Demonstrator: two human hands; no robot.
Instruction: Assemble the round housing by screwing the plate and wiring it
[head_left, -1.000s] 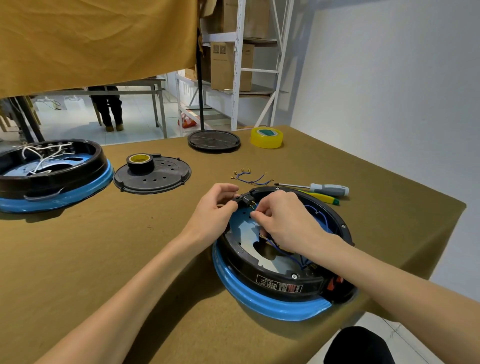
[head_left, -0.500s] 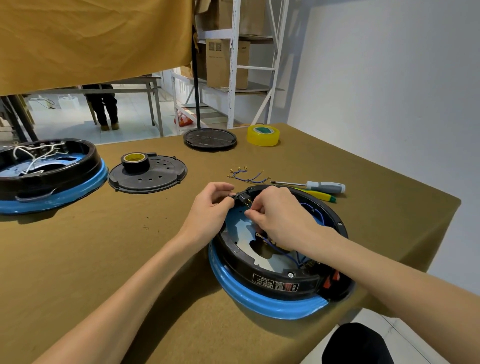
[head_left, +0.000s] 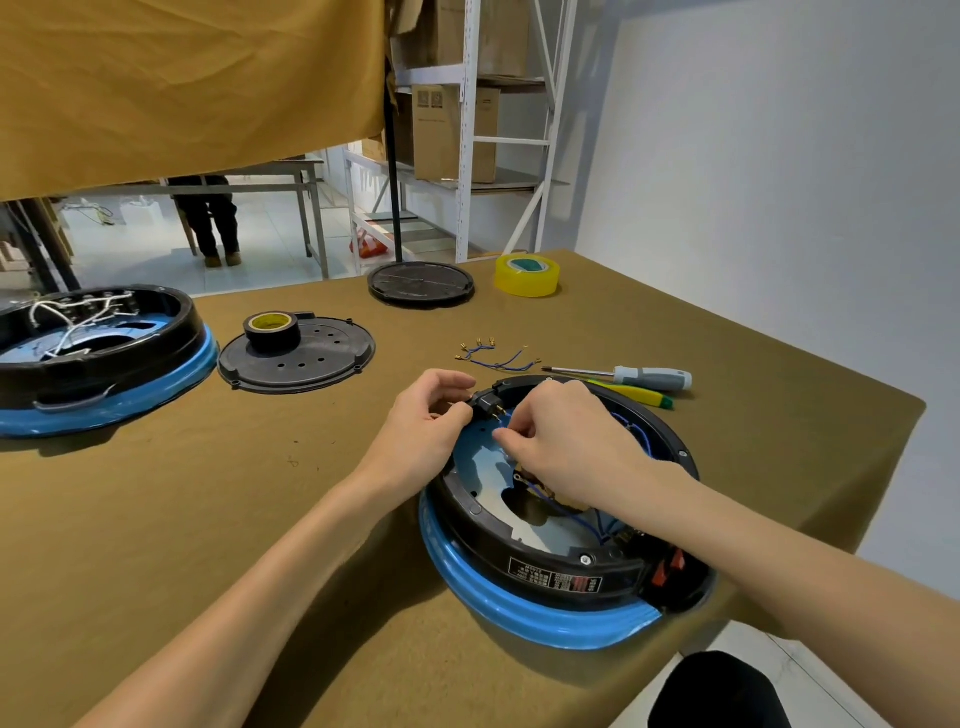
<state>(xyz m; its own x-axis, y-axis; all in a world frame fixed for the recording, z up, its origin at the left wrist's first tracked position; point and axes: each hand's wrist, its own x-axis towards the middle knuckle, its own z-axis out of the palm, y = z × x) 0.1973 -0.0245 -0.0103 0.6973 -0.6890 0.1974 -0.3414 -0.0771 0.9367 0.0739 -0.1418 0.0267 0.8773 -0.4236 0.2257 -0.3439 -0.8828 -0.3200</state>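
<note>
A round black housing (head_left: 545, 564) with a blue base ring lies at the table's near right edge, open side up. Blue wires (head_left: 576, 512) run inside it over a shiny metal plate (head_left: 475, 470). My left hand (head_left: 426, 431) pinches a small black connector block (head_left: 485, 406) with brass pins at the housing's far rim. My right hand (head_left: 566, 441) is over the housing, its fingertips pinching a blue wire end just beside those pins. A spare black cover plate (head_left: 311, 358) lies further left.
A second housing (head_left: 93, 353) with white wires sits far left. Black tape roll (head_left: 272, 330) stands on the cover plate. Loose blue wires (head_left: 493, 358), two screwdrivers (head_left: 644, 379), yellow tape (head_left: 527, 275) and another black disc (head_left: 421, 283) lie behind. Table edge runs close on the right.
Both hands stay at the connector on the housing's far rim; my right fingertips have shifted slightly by the pins. The camera has tilted a little.
</note>
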